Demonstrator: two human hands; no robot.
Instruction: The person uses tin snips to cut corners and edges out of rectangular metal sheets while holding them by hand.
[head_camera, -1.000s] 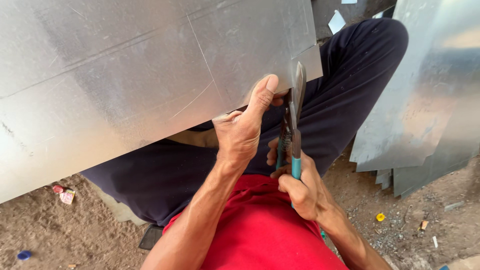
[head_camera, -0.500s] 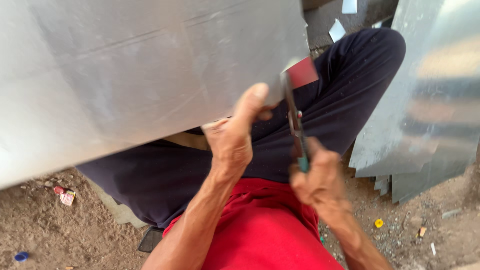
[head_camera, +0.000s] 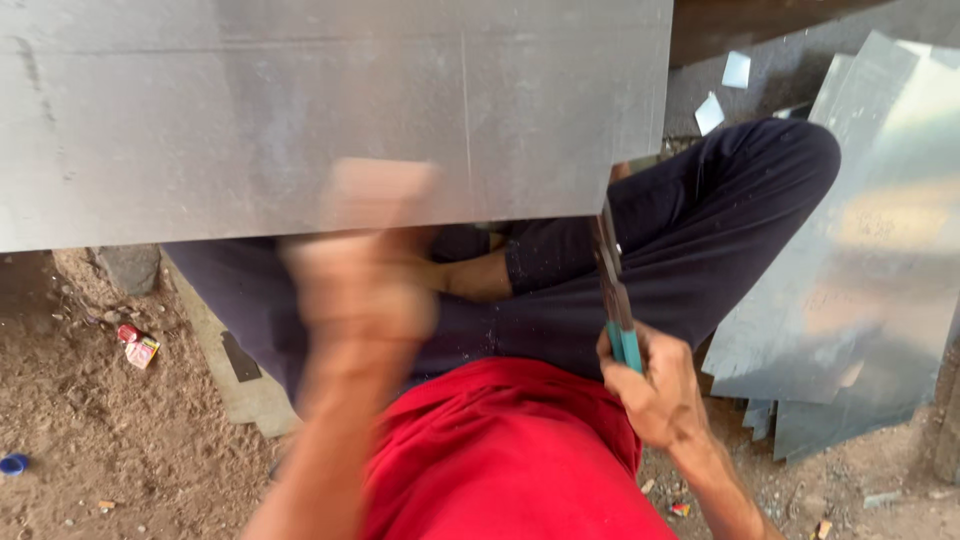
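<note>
Grey flat metal sheet, scratched

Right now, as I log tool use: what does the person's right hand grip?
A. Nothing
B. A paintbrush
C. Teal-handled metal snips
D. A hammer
C: the right hand closes around the teal handles of the snips, whose blades reach up to the edge of the metal sheet.

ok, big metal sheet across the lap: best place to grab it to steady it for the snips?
Probably the sheet's near lower edge, taken from below, a little left of the snips. That edge hangs free over the legs. The left hand, motion-blurred, is already near it; the right hand grips the teal handles, blades at the lower right corner.
</note>
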